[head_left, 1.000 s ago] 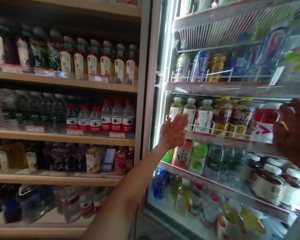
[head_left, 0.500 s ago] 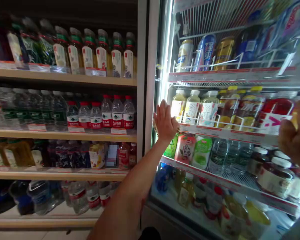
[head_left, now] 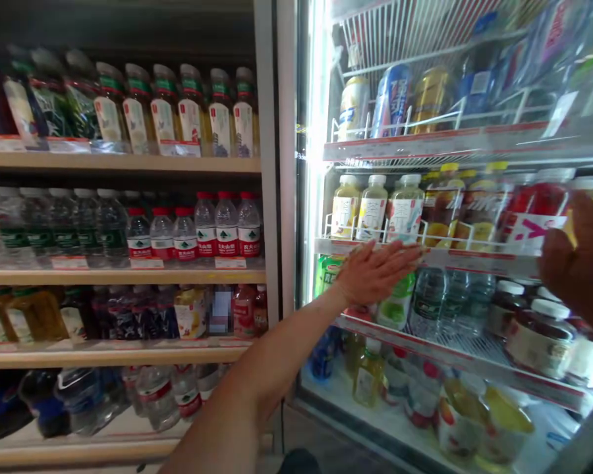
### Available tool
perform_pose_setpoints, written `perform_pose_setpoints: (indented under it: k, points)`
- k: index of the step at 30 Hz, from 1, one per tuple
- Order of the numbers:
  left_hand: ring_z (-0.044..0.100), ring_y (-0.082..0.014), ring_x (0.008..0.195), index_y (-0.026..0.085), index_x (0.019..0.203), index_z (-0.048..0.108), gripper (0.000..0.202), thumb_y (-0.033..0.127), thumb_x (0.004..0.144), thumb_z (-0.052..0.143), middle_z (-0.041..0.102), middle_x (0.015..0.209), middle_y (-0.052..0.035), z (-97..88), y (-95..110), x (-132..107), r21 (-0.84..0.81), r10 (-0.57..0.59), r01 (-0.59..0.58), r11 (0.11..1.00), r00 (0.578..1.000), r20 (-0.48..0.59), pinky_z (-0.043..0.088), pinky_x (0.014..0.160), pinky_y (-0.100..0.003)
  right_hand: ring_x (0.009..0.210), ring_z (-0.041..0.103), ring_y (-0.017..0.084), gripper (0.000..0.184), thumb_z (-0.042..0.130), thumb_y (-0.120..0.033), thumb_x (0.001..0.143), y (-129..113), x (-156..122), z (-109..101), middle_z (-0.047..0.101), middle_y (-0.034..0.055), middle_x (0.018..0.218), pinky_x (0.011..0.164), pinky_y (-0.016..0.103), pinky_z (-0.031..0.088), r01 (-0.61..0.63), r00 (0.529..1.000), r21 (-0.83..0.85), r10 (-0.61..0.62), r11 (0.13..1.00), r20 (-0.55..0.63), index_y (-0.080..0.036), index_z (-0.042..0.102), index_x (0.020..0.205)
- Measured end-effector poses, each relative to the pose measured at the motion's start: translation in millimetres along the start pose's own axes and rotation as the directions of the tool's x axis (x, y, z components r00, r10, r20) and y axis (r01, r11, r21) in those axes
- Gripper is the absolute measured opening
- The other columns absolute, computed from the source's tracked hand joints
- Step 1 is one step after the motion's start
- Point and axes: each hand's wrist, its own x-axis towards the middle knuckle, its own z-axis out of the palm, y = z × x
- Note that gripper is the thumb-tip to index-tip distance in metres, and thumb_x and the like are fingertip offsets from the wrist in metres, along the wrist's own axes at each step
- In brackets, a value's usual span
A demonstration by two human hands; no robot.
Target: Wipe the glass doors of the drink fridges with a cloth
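My left hand (head_left: 375,271) reaches into the lit cooler with its fingers stretched out flat. It lies over the front rail of the middle wire shelf (head_left: 454,258), in front of a green-labelled bottle (head_left: 398,304) on the shelf below. It holds nothing. My right hand (head_left: 580,263) is at the right edge, fingers curled round the edge of the glass cooler door (head_left: 573,118). Pale tea bottles (head_left: 373,207) stand just above my left hand.
Drink cans (head_left: 390,102) fill the cooler's upper shelf. Jars (head_left: 538,339) and water bottles (head_left: 427,303) sit lower right. To the left, wooden shelves (head_left: 123,276) carry rows of water bottles (head_left: 227,227) and tea bottles (head_left: 190,118). The cooler frame (head_left: 284,164) stands between.
My left hand moved from the cooler's left frame rightward and slightly down, into the cooler along the middle shelf rail. The right hand stays at the door edge.
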Motion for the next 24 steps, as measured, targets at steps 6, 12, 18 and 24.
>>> perform_pose_setpoints:
  k: [6, 12, 18, 24]
  points:
    - [0.0, -0.0227, 0.141, 0.014, 0.143, 0.021, 0.06, 0.02, 0.085, 0.036, 0.017, 0.152, -0.0092, -5.0, -32, 18, -0.075, -0.546, 0.556, 0.828, 0.768, -0.335, 0.011, 0.114, -0.052, 0.136, 0.027, 0.025, 0.052, 0.034, -0.037, 0.089, -1, -1, -11, 0.039, 0.0114, 0.142, 0.112, 0.045, 0.014, 0.179, 0.981, 0.061, -0.183, 0.982, 0.071, -0.017, 0.041, 0.137]
    - [0.016, -0.0152, 0.14, 0.027, 0.141, 0.026, 0.06, 0.02, 0.084, 0.043, 0.034, 0.147, 0.0001, 3.6, 8, 40, -0.055, 0.103, -0.118, 0.991, 0.969, -0.225, 0.014, 0.116, -0.038, 0.135, 0.029, 0.025, 0.054, 0.04, -0.027, 0.089, 2, 1, -10, 0.038, 0.0083, 0.143, 0.11, 0.052, 0.021, 0.243, 0.968, 0.018, -0.244, 0.97, 0.057, -0.025, 0.03, 0.142]
    - [0.018, -0.0207, 0.14, 0.021, 0.144, 0.015, 0.064, 0.02, 0.086, 0.042, 0.027, 0.149, -0.0088, 9.1, 35, 98, -0.309, -0.389, 0.282, 0.909, 0.839, -0.379, 0.022, 0.114, -0.044, 0.133, 0.033, 0.019, 0.066, 0.031, -0.018, 0.088, -81, 0, -18, 0.03, 0.0014, 0.148, 0.106, 0.046, 0.036, 0.282, 0.945, 0.443, -0.326, 0.851, 0.026, -0.032, 0.003, 0.146]
    - [0.018, -0.0243, 0.14, 0.024, 0.145, 0.008, 0.067, 0.029, 0.088, 0.042, 0.016, 0.153, -0.0074, 6.0, 12, 58, -0.354, -0.324, 0.182, 0.917, 0.858, -0.398, 0.023, 0.113, -0.047, 0.137, 0.024, 0.023, 0.059, 0.037, -0.032, 0.088, -139, -15, 14, 0.031, 0.0097, 0.147, 0.11, 0.046, 0.029, 0.168, 0.925, 0.423, -0.291, 0.89, 0.244, -0.018, 0.024, 0.144]
